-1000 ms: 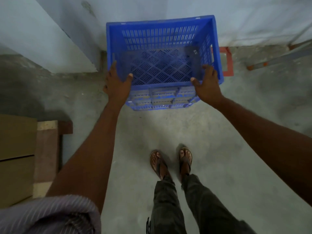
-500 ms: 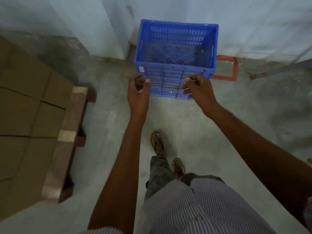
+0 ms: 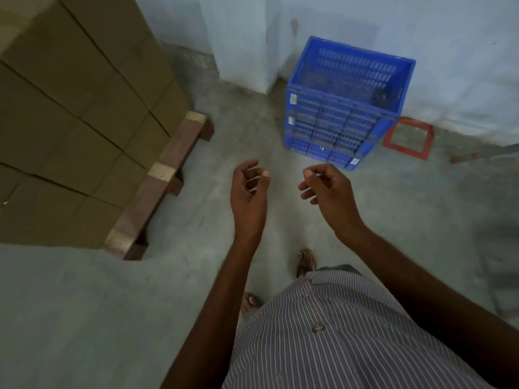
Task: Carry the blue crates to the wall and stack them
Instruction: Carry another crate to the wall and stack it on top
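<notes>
A stack of blue slatted crates [image 3: 341, 108] stands on the concrete floor against the pale wall [image 3: 435, 32], beside a wall corner. The top crate is empty as far as I can see. My left hand [image 3: 248, 192] and my right hand [image 3: 327, 192] hang in the air well short of the stack, apart from it. Both hold nothing, with the fingers loosely curled and apart.
A tall stack of cardboard boxes [image 3: 70, 108] sits on a wooden pallet [image 3: 157, 186] at the left. A red frame [image 3: 408, 138] lies on the floor right of the crates. Bare concrete floor [image 3: 84, 318] spreads around my feet.
My hands let go of the top crate and drew back. I have stepped away from the stack, which now sits farther off and to the right.
</notes>
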The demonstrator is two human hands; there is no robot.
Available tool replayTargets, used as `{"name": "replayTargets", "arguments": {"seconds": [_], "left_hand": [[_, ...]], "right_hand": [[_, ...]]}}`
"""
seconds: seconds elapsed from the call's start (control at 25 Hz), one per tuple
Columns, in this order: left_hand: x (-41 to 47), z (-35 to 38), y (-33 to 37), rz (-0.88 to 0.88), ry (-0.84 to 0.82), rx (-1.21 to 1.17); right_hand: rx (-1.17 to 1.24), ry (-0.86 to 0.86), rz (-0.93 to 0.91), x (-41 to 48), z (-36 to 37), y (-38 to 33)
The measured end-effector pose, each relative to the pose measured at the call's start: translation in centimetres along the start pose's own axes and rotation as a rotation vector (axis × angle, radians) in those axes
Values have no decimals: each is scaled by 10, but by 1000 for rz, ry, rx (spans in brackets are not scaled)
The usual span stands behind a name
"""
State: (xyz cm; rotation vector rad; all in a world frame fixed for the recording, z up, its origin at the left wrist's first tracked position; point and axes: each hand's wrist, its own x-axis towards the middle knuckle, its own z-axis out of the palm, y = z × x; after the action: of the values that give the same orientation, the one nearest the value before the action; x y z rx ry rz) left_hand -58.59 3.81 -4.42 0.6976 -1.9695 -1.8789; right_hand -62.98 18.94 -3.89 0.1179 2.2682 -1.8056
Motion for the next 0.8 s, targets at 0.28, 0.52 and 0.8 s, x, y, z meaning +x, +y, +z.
{"name": "replayTargets", "arguments": {"seconds": [0.28, 0.52, 0.8], "left_hand": [[-117, -138, -27, -133, 105, -44], [-230, -220, -57, -202, 325, -125], [-417, -305, -99, -181, 598, -18]], "right_hand": [[11, -73, 41, -160, 81, 33], [-75, -313, -27, -258, 107, 59], [-201, -579, -95, -391, 140, 123]]}}
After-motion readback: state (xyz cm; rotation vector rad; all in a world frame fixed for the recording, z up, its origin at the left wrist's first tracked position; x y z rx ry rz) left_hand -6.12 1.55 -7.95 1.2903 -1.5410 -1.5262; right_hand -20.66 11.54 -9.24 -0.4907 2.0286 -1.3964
